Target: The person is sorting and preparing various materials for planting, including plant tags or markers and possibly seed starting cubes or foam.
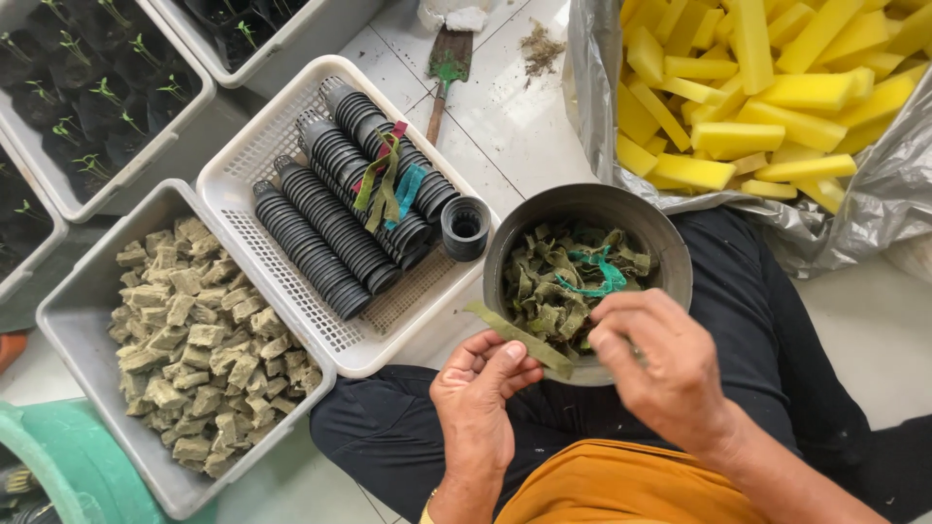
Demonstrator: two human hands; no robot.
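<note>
A grey bowl full of wet olive-green cloth strips, plus a teal one, rests on my lap. My left hand sits just below the bowl's near rim, thumb and fingers pinched on one olive-green strip that sticks out to the upper left. My right hand hovers over the bowl's near edge, its fingers curled down onto the same strip and the pile. A white slotted basket to the left holds several rows of stacked black net pots and one loose pot.
A grey tub of greenish-brown cubes stands at the lower left. Trays of seedlings fill the top left. A silver bag of yellow foam sticks lies at the top right. A small trowel lies on the white tiles. A green bucket rim is in the bottom left corner.
</note>
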